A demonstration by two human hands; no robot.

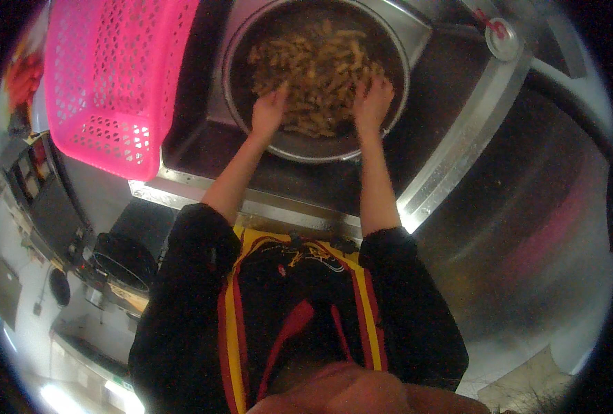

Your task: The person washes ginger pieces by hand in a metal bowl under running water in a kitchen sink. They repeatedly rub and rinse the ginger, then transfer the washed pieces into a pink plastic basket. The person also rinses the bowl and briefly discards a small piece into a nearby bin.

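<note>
A wide round metal basin (pixel 277 147) stands in the sink, holding many yellowish-brown, knobbly, finger-like food pieces (pixel 313 69) in what looks like dark liquid. Their exact kind is too blurred to tell. Both of my hands reach into the basin from the near side. My left hand (pixel 270 112) is at the left part of the heap, with its fingertips hidden among the pieces. At the right part, my right hand (pixel 373 103) has its fingers curled round some of the pieces.
A pink perforated plastic basket (pixel 110 148) sits left of the basin. The steel sink rim (pixel 299 212) runs between me and the basin. On the right, a raised metal divider (pixel 458 162) borders a second dark steel sink (pixel 520 200). A black pan-like vessel (pixel 125 259) is at lower left.
</note>
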